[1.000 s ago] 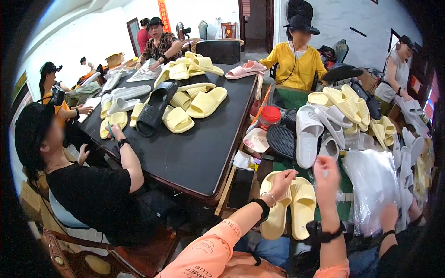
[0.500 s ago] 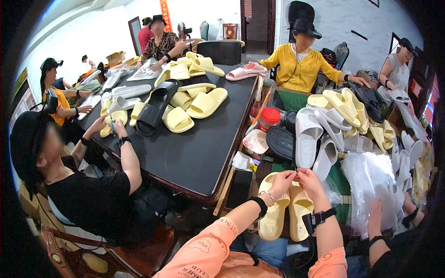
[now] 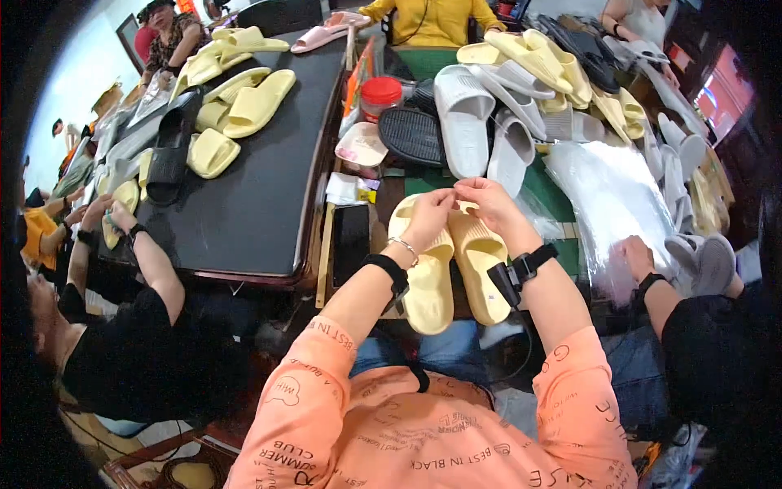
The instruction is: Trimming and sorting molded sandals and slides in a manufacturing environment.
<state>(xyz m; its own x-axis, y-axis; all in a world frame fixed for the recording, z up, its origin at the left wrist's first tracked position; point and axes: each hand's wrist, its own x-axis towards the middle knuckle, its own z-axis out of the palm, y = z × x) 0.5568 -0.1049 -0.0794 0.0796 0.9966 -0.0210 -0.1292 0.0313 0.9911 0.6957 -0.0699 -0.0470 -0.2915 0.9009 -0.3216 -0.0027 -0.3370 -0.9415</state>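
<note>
A pair of pale yellow slippers, the left slipper (image 3: 428,297) and the right slipper (image 3: 481,273), rests side by side at the near table edge, toes pointing away from me. My left hand (image 3: 430,218) is closed in a pinch over the toe of the left slipper. Fingertip to fingertip with it, my right hand (image 3: 490,204) pinches above the right slipper's toe. Whatever sits between the fingers is too small to make out. Just beyond my hands lie a light grey slipper (image 3: 466,122) and another grey slipper (image 3: 511,151).
Clear plastic bags (image 3: 607,204) lie to the right, with a co-worker's hand (image 3: 638,259) on them. Piled yellow slippers (image 3: 533,61) stand farther back. To the left are a black slipper (image 3: 410,136), a red-lidded jar (image 3: 380,96), a phone (image 3: 352,236) and a black table (image 3: 261,187) bearing slippers.
My view has tipped downward and turned right, so the scene sits higher and farther left. Both my hands stay pinched together over the yellow slippers' toes.
</note>
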